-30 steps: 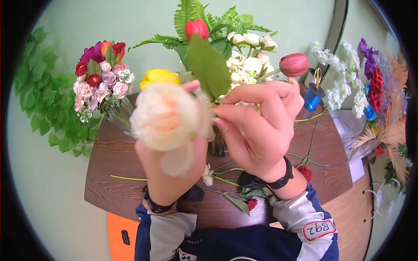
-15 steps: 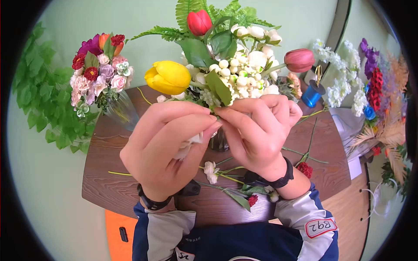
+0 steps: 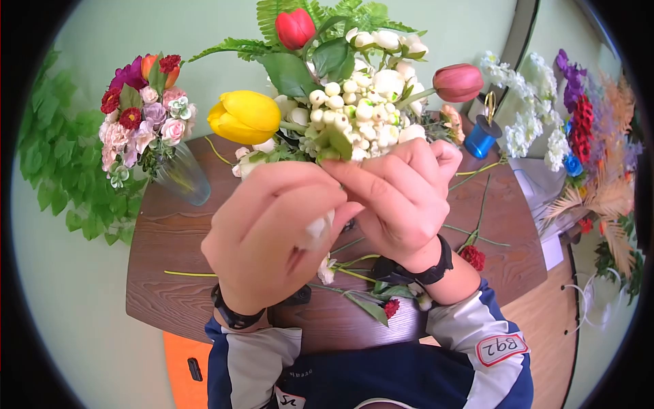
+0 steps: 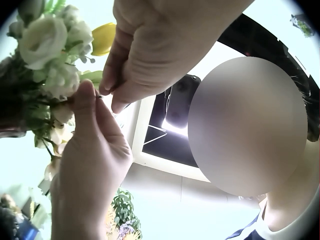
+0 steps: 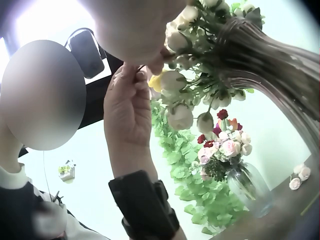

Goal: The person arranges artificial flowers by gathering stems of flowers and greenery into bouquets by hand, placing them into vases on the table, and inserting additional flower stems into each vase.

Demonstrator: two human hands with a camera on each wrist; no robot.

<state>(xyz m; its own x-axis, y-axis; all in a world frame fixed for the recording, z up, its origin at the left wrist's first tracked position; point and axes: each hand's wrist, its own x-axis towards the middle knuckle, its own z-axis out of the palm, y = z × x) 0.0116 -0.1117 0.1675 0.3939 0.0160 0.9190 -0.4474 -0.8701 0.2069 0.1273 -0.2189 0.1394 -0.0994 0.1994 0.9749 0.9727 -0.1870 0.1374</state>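
Note:
Fingertips of both hands meet in front of the bouquet (image 3: pixel 368 112) in the head view. My left hand (image 3: pixel 272 235) curls around a partly hidden white flower (image 3: pixel 315 230) and pinches a thin dark stem (image 4: pixel 100 96), seen in the left wrist view. My right hand (image 3: pixel 405 198) pinches at the same place, thumb against index finger. Just above the fingertips stands a small green leaf (image 3: pixel 335 144); whether it belongs to that stem I cannot tell. White blooms, a yellow tulip (image 3: pixel 244 117) and two reddish tulips make up the bouquet, in a ribbed glass vase (image 5: pixel 280 55).
A second glass vase (image 3: pixel 182 176) with pink and red flowers leans at the table's left. Loose stems, a red flower (image 3: pixel 472 257) and small white blooms lie on the brown table (image 3: pixel 163 238). A blue spool (image 3: pixel 483 136) stands at the back right.
My left hand came up to my right fingertips and turned, so the white flower went from facing the head camera to mostly hidden. The leaf dropped lower, and the view shifted slightly.

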